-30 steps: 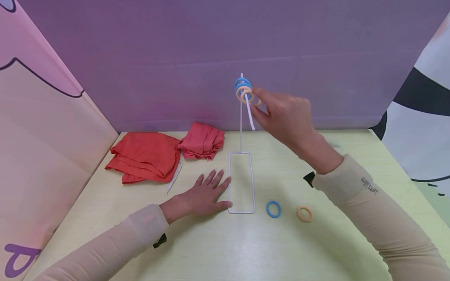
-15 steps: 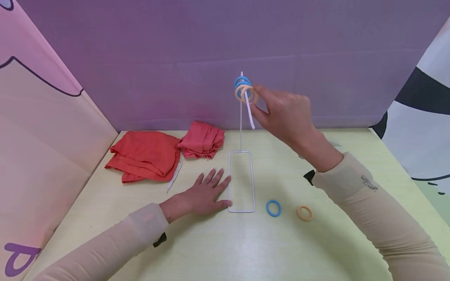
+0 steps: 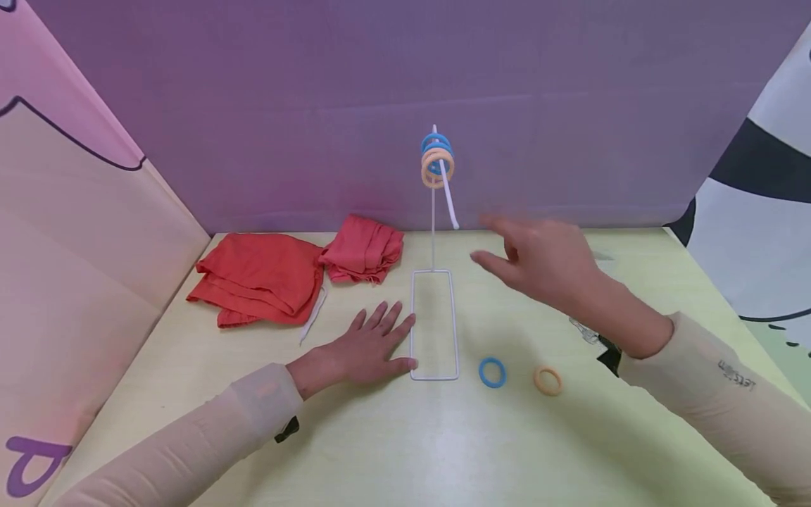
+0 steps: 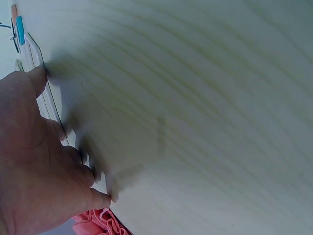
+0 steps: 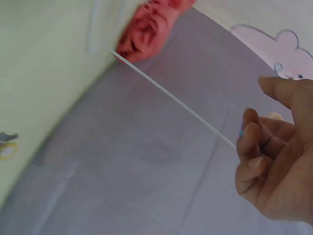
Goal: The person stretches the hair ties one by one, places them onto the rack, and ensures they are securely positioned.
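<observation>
A white wire rack [image 3: 456, 331] stands on the table, its rectangular base flat and a thin post rising behind it. Its sloping top arm carries blue rings [image 3: 437, 136] at the back and orange rings [image 3: 424, 171] in front. My left hand [image 3: 364, 355] lies flat with spread fingers, thumb and index fingertip at the base's left side. Right of the arm's tip, my right hand [image 3: 548, 260] is in the air, holding nothing, thumb and index finger apart. A loose blue ring [image 3: 481, 367] and a loose orange ring [image 3: 536, 377] lie right of the base.
A folded red cloth [image 3: 260, 274] and a smaller red cloth [image 3: 364, 250] lie at the back left, with a white cord [image 3: 313, 315] beside them. The purple backdrop [image 3: 285, 141] rises at the table's back edge.
My right hand has let go of an orange ring, which now hangs on the rack's arm, and moved away right and downward. The left hand has stayed in place.
</observation>
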The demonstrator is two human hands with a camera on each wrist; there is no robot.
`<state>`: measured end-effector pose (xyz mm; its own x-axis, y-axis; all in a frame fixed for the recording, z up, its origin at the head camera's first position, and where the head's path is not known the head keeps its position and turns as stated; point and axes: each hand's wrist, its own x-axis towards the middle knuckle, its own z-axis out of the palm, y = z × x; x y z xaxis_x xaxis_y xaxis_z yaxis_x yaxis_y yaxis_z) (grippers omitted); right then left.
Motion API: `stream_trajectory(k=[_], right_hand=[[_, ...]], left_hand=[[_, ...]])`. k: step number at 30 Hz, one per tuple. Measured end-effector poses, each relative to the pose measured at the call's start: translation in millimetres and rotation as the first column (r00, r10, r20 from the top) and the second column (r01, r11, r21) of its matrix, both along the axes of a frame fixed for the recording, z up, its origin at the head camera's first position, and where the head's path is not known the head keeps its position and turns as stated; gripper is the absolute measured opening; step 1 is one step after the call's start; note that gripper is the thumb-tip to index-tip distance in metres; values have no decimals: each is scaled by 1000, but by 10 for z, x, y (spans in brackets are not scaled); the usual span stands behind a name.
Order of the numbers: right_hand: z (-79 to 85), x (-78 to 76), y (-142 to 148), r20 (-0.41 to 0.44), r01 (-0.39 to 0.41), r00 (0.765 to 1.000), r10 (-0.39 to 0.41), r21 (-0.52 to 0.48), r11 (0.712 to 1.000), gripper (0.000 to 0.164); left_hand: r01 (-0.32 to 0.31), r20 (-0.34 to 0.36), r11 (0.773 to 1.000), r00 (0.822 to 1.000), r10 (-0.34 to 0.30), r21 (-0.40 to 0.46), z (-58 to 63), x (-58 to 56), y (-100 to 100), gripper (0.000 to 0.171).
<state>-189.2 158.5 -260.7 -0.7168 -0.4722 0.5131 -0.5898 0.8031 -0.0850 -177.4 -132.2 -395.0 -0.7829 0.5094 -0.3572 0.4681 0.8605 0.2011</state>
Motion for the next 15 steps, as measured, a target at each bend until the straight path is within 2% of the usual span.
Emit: stream_trajectory(k=[1, 3, 6, 12, 15], right_hand=[[-45, 44, 31, 80, -2, 997, -1, 35, 999, 45], [-151, 129, 86, 221, -21, 975, -2, 105, 994, 45], [-355, 239, 162, 361, -64, 933, -9, 191, 979, 45], [-756, 412, 244, 495, -111, 867, -55, 300, 947, 48], [-893, 455, 240, 519, -123, 852, -70, 329, 936, 51]], left_hand=[[-1, -1, 1000, 1000, 1, -3, 1, -3, 0, 85], [-2, -2, 1000, 1000, 2, -6, 4, -6, 0, 85], [0, -2, 1000, 1000, 0, -8, 5, -11, 1, 85], [3, -4, 1000, 1000, -3, -7, 9, -12, 3, 85], [6, -5, 1000, 1000, -6, -6, 11, -16, 2, 85]])
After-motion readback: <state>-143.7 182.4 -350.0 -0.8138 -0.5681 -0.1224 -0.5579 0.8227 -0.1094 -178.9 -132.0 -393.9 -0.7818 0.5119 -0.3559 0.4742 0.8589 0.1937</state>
